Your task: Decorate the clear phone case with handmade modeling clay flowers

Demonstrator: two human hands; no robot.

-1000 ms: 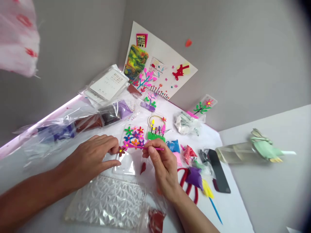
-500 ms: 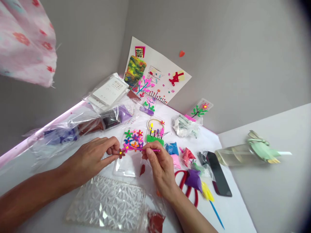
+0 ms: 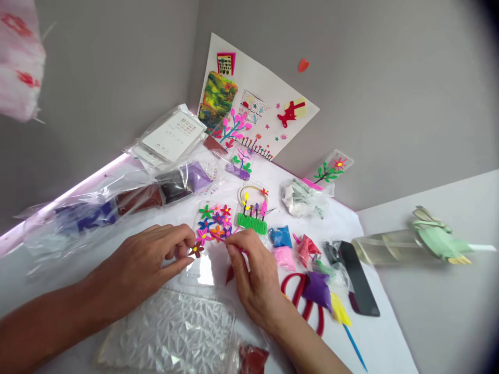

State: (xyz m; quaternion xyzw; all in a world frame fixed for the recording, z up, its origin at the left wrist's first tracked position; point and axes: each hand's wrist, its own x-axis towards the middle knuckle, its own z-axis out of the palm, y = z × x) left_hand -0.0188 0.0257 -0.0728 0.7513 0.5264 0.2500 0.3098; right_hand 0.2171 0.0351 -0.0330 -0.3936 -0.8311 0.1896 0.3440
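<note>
At the fingertips of my left hand (image 3: 166, 252), thumb and curled index finger close in on the edge of a small brown clay flower (image 3: 197, 250) with a yellow centre. My right hand (image 3: 255, 275) grips a thin pink modelling tool (image 3: 217, 236), its tip near the flowers; the fingers hide most of it. Between the hands lies a clear case (image 3: 202, 272), and its upper part bears several colourful clay flowers (image 3: 217, 218). A dark red clay piece (image 3: 230, 274) shows beside my right fingers.
A textured clear plate (image 3: 171, 330) lies in front, beside a bag of red-brown clay (image 3: 252, 358). Rightward are clay packets (image 3: 317, 290), red-handled scissors (image 3: 299, 296), a blue stick (image 3: 354, 347) and a phone (image 3: 359, 280). Bagged clay (image 3: 140, 199) sits left.
My right hand has turned, tilting the pink tool from nearly level; its rear end is now hidden. My left hand stays by the brown flower. The whole view has shifted slightly.
</note>
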